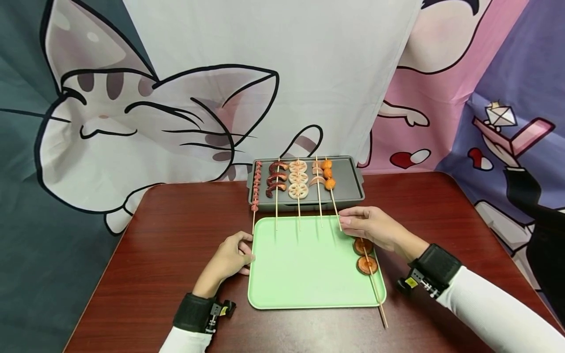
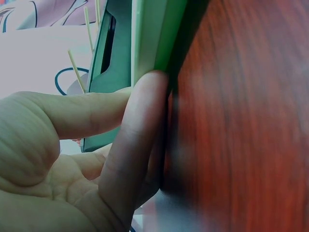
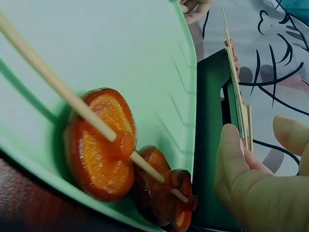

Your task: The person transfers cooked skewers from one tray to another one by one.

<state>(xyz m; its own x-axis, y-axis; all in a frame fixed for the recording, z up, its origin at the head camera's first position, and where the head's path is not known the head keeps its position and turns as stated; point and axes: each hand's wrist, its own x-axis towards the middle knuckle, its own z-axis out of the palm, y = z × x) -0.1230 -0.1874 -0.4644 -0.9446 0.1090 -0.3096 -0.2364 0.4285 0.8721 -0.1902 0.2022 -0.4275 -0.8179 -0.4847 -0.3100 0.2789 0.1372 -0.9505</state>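
My left hand (image 1: 231,252) pinches the left rim of a light green tray (image 1: 304,269); in the left wrist view, fingertips meet at the tray's rim (image 2: 157,38). My right hand (image 1: 372,225) hovers by the tray's far right corner, thumb and index finger parted, fingertips close to the stick of a skewer of orange balls (image 1: 327,173). Beneath that wrist, a skewer of two glazed brown round pieces (image 1: 367,265) lies along the tray's right side, its stick jutting past the near edge. The brown pieces (image 3: 104,145) appear large in the right wrist view.
Behind the tray stands a dark grey grill pan (image 1: 346,179). Across it lie skewers of pink pieces (image 1: 256,184), dark red curled pieces (image 1: 276,179), lotus root slices (image 1: 297,179) and pale pink pieces (image 1: 317,180), sticks pointing toward the tray. A patterned cloth hangs behind the brown table (image 1: 176,220).
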